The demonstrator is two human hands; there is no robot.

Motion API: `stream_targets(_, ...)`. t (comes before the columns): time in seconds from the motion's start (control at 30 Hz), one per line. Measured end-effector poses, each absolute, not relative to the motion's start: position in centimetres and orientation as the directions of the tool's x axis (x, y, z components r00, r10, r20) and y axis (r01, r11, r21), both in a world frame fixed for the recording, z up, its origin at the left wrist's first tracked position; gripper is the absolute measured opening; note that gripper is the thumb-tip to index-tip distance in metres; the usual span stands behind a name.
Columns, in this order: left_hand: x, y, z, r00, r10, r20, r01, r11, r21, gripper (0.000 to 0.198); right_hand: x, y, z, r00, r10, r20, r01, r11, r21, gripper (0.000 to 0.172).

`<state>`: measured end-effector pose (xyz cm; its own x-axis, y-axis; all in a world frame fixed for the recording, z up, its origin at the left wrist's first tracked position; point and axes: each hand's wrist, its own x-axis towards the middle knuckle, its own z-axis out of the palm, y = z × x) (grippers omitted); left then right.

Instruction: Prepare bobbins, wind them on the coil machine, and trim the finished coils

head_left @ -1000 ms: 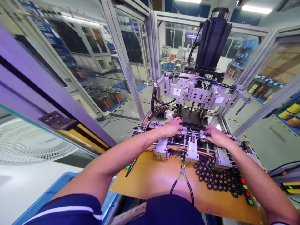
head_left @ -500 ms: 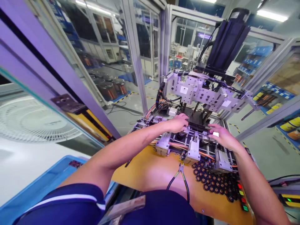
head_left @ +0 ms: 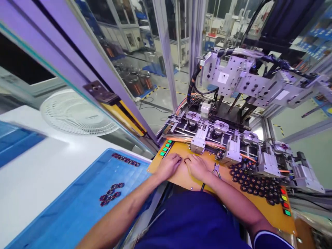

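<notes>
Bright purplish light, stretched edges, glaring tabletop [head_left: 58,166]

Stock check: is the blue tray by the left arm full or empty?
Partly filled: the tray holds a row of dark parts and a cluster, blue bottom showing between.

From here I count two hands [head_left: 169,166], one pair of pliers [head_left: 217,167], four round fixtures [head_left: 221,126], two red buttons [head_left: 286,205], one yellow button [head_left: 284,198].

Pliers [head_left: 217,168] and clustered dark round parts [head_left: 253,185] lie on the yellow worktop [head_left: 182,178]
</notes>
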<state>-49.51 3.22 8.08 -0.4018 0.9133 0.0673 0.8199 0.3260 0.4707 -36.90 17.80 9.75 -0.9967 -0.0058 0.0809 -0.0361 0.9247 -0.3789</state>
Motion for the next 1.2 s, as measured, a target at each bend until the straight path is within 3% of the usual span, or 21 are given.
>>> stream_targets(0.13,-49.0,2.3,6.2,-0.44,0.876,0.2,0.83,0.312,0.463,0.021,-31.2,23.2,15.4,-0.982,0.107,0.153,0.058,0.953,-0.298,0.023)
stream_targets(0.33,-48.9,2.2,8.9,-0.405,0.817,0.41,0.875,0.218,0.431,0.034,-17.6,41.8,25.0,-0.776,0.59,0.222,0.577,0.807,-0.127,0.029)
stream_targets(0.53,-47.9,9.5,19.7,-0.14,0.779,0.612,0.93,-0.109,0.352,0.026,-13.5,49.6,23.2,-0.763,0.643,0.072,0.636,0.766,-0.095,0.029)
stream_targets(0.63,-49.0,12.3,23.0,-0.153,0.748,0.646,0.947,-0.077,0.313,0.015,-13.4,50.3,21.9,-0.793,0.606,0.066,0.595,0.793,-0.129,0.021)
stream_targets(0.73,-52.6,13.7,23.7,-0.256,0.762,0.596,0.957,0.11,0.27,0.02,-13.0,51.7,21.0,-0.82,0.564,0.095,0.544,0.82,-0.179,0.017)
stream_targets(0.8,-55.9,14.3,23.5,-0.308,0.824,0.475,0.948,0.225,0.224,0.03,-12.8,53.0,20.1,-0.84,0.53,0.111,0.501,0.839,-0.212,0.019)
stream_targets(1.0,-62.2,16.9,21.6,-0.224,0.949,0.22,0.967,0.189,0.169,0.031,-13.3,56.0,18.6,-0.862,0.486,0.142,0.444,0.86,-0.251,0.026)
stream_targets(1.1,-62.7,18.3,20.8,-0.21,0.965,0.156,0.968,0.183,0.169,0.025,-13.7,55.5,21.0,-0.872,0.469,0.14,0.422,0.865,-0.271,0.027)
stream_targets(1.2,-62.8,19.0,20.3,-0.199,0.974,0.112,0.968,0.178,0.175,0.024,-15.0,50.2,24.7,-0.849,0.458,0.263,0.368,0.871,-0.326,0.027)
